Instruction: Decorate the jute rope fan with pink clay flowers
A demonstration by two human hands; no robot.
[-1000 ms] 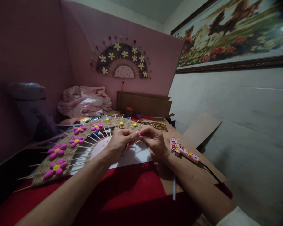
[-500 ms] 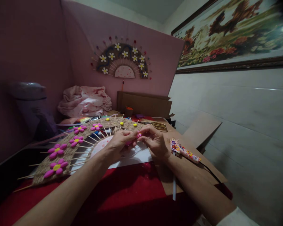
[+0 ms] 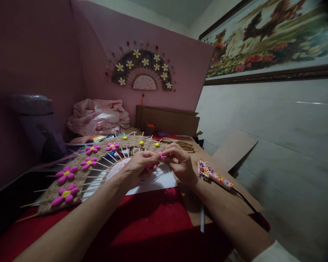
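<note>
A small piece of pink clay (image 3: 161, 155) is pinched between the fingertips of my left hand (image 3: 142, 163) and my right hand (image 3: 180, 163). More pink clay (image 3: 150, 166) shows in the curled fingers of my left hand. Both hands are closed and meet above the near side of a fan-shaped craft (image 3: 83, 178) made of twine and thin sticks. On its left part sit several pink flowers (image 3: 67, 174) with yellow centres. Toward its top are yellow dots (image 3: 141, 143) without petals round them. My hands hide the craft's right part.
A flower-patterned glue gun (image 3: 214, 176) lies on cardboard (image 3: 190, 207) at the right, its cord trailing off. Behind are bunched pink cloth (image 3: 98, 116), cardboard strips (image 3: 166, 120) and a tumbler (image 3: 39, 123). A finished-looking fan (image 3: 142, 69) hangs on the pink panel. Red cloth (image 3: 150, 214) covers the front.
The pink clay at the fingertips has been pulled or turned slightly, and more of it shows between my hands. My right fingers have shifted a little; the rest stays put.
</note>
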